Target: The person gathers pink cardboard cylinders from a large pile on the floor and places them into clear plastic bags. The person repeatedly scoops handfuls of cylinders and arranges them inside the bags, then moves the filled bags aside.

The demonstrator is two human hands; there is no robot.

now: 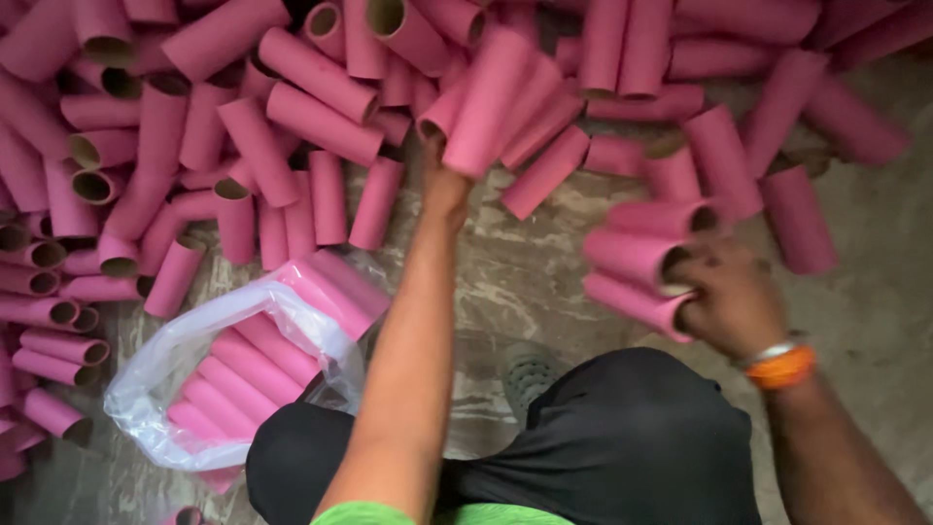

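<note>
Pink cardboard tube (491, 102): hollow cylinder, raised off the floor and tilted, lower end clasped in the left hand (445, 185), upper end toward the heap. Three pink tubes (637, 258): same kind, stacked roughly level one above another, open ends with pale inner walls facing the right hand (729, 301), whose fingers close on those ends. Slightly blurred

The floor (530, 267) is bare grey concrete, stained and streaked with pale scuffs. Its worn patches are plainest just right of the clear plastic bag (185, 369), which lies on it at the lower left. Light is soft and even, without hard shadows. No walls, windows or furniture show.
</note>
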